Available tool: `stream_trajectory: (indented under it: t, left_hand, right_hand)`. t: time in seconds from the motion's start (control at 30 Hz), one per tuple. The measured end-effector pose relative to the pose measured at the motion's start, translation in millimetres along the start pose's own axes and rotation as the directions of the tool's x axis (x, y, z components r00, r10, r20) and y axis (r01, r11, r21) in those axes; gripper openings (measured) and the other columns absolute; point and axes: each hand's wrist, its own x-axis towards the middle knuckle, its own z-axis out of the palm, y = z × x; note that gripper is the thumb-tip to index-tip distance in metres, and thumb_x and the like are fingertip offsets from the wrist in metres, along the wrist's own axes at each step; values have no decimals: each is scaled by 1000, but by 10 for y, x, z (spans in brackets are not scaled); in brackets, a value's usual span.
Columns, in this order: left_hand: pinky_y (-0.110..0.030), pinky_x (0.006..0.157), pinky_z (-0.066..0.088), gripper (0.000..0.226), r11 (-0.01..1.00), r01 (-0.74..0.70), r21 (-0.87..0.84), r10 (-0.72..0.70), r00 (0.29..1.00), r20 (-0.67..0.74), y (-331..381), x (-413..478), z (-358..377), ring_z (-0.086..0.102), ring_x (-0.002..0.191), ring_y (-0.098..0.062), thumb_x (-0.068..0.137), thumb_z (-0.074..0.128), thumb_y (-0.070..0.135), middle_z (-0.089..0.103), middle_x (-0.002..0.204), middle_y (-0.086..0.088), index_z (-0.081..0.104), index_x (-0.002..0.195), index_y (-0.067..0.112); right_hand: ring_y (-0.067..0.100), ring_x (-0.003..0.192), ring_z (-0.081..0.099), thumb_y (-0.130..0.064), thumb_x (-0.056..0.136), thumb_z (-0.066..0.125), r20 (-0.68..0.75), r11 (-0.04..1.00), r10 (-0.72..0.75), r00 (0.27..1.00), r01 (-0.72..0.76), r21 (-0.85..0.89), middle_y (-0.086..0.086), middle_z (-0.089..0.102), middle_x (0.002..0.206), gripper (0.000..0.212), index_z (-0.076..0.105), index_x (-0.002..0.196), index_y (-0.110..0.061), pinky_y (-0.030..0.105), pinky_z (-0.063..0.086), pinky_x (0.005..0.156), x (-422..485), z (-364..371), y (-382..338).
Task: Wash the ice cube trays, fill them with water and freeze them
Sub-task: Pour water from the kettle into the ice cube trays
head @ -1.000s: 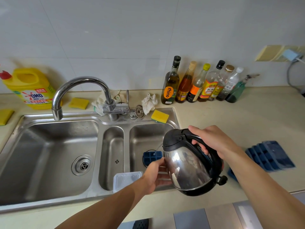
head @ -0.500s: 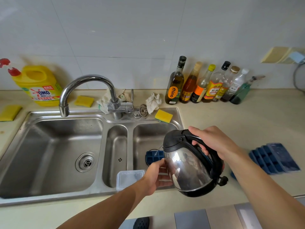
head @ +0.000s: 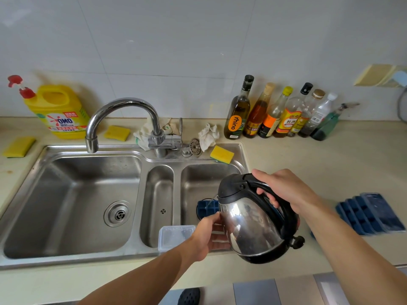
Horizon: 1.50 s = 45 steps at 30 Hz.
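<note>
Fill | our right hand [head: 284,190] grips kettle [head: 248,225] handle, left hand [head: 207,236] rests slack-fingered on its side | tilt unchanged, we still pour into tray [head: 206,209] at kettle's 10 o'clock | filling unfinished

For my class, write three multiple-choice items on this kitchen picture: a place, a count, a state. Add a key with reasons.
1. Where is the blue ice cube tray below the kettle spout?
A) large left basin B) right basin C) counter
2. How many yellow sponges show?
A) three B) one C) five
3. How is the kettle held?
A) upright on the counter B) lying on the floor C) tilted, spout down
Key: 1 B, it lies on that basin's floor. 2 A, two on the counter, one on the sink rim. 3 C, the right hand grips its handle, the left hand steadies its body.
</note>
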Motion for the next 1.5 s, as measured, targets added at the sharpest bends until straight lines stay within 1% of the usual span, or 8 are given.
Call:
stream_trajectory:
  t: [0.5, 0.8, 1.0, 1.1, 1.2, 1.27, 1.4, 1.5]
  left_hand:
    - [-42, 78, 62, 41, 1000, -5, -16, 5, 1000, -9, 40, -16, -5, 73, 99, -32, 106, 43, 38, 78, 101, -13, 71, 109, 8]
    - [-36, 73, 61, 40, 998, -60, -31, 59, 998, -10, 110, -22, 56, 75, 94, -26, 107, 42, 38, 78, 101, -9, 72, 112, 11]
    - [-45, 91, 59, 35, 984, -179, -18, 179, 984, 4, 230, 67, 178, 73, 104, -25, 107, 45, 31, 76, 111, -10, 67, 121, 9]
    - [-37, 87, 60, 23, 965, -262, 18, 263, 963, -59, 263, 105, 323, 74, 98, -17, 106, 49, 23, 77, 105, -6, 67, 113, 9]
    - [-38, 95, 57, 14, 908, -355, 223, 390, 910, -138, 206, 144, 524, 67, 99, -14, 103, 56, 18, 71, 108, -6, 67, 111, 14]
    - [-34, 97, 55, 18, 842, -427, 329, 475, 876, -81, 136, 123, 673, 64, 101, -10, 101, 58, 18, 68, 114, -3, 65, 118, 18]
    - [-4, 84, 47, 34, 719, -514, 468, 546, 834, 77, 53, 93, 987, 59, 108, 4, 99, 62, 18, 61, 122, 5, 59, 132, 20]
    - [0, 83, 44, 38, 687, -537, 489, 553, 823, 127, 114, 172, 1180, 55, 119, -1, 99, 62, 14, 56, 134, 3, 57, 137, 19]
  right_hand:
    - [18, 42, 46, -59, 93, 64, 7, 1000, 1, 1000, -1, 6, 7, 51, 50, 60, 74, 76, -2, 29, 44, 54, 53, 19, -6]
    - [21, 41, 48, -65, 88, 62, -59, 999, -28, 998, 29, 14, 10, 53, 48, 65, 71, 66, -5, 31, 47, 60, 85, -14, 67]
    - [21, 41, 49, -67, 88, 60, -213, 990, -38, 976, 66, 124, 11, 54, 47, 67, 68, 59, -7, 32, 47, 58, 89, -167, 292]
    - [21, 42, 50, -65, 89, 61, -296, 973, -39, 954, 104, 207, 12, 55, 49, 67, 67, 60, -6, 33, 47, 56, 75, -281, 447]
    - [19, 42, 51, -64, 91, 60, -370, 957, -68, 927, 165, 238, 10, 55, 49, 68, 67, 64, -3, 34, 47, 54, 75, -387, 592]
    - [17, 42, 51, -64, 91, 60, -423, 945, -86, 902, 208, 251, 8, 55, 48, 69, 67, 66, 0, 34, 47, 53, 93, -443, 682]
    - [14, 41, 51, -65, 91, 58, -519, 920, -83, 851, 266, 288, 6, 56, 47, 66, 65, 59, -8, 34, 48, 54, 168, -575, 869]
    - [12, 42, 51, -66, 90, 58, -520, 898, -68, 851, 279, 340, 4, 56, 48, 60, 66, 56, -18, 34, 48, 56, 257, -715, 998]
